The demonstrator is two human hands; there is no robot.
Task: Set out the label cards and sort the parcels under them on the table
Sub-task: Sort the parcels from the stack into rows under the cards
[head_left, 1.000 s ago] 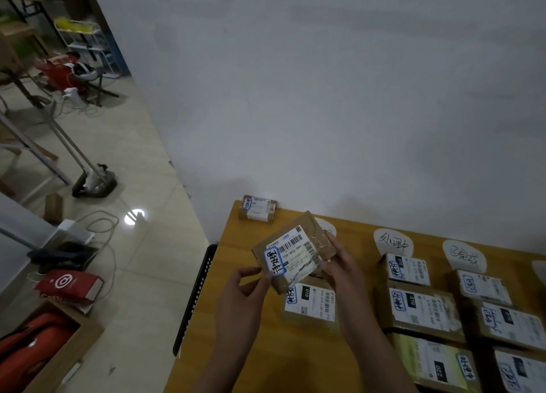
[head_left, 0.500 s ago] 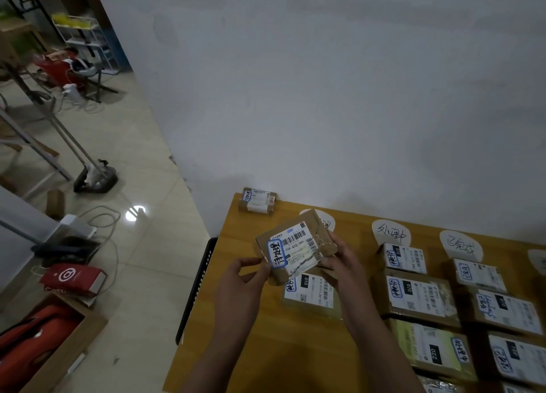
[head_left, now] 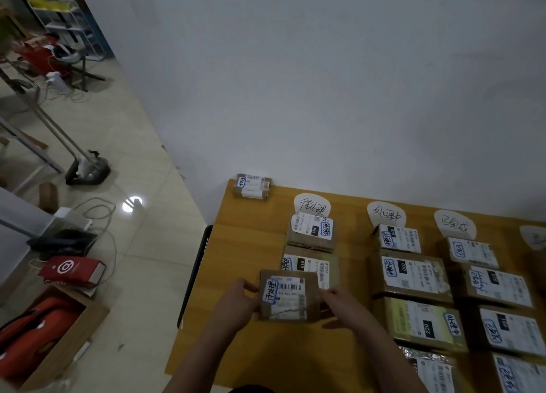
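Note:
A flat brown parcel (head_left: 288, 296) with a white barcode label sits low over the wooden table (head_left: 236, 262), gripped on its left edge by my left hand (head_left: 236, 301) and on its right edge by my right hand (head_left: 342, 302). It lies in the leftmost column, just in front of two parcels (head_left: 310, 233) under the first white label card (head_left: 311, 205). Two more label cards (head_left: 385, 215) (head_left: 455, 225) head columns of parcels to the right. Whether the held parcel touches the table I cannot tell.
A lone small parcel (head_left: 251, 185) rests at the table's far left corner by the white wall. Left of the table on the tiled floor are a red bag (head_left: 71, 271), cables, an open carton (head_left: 59, 342) with orange contents and a stand base (head_left: 88, 172).
Both hands have brought the parcel down and toward me, from tilted in the air to flat in front of the left column's second parcel.

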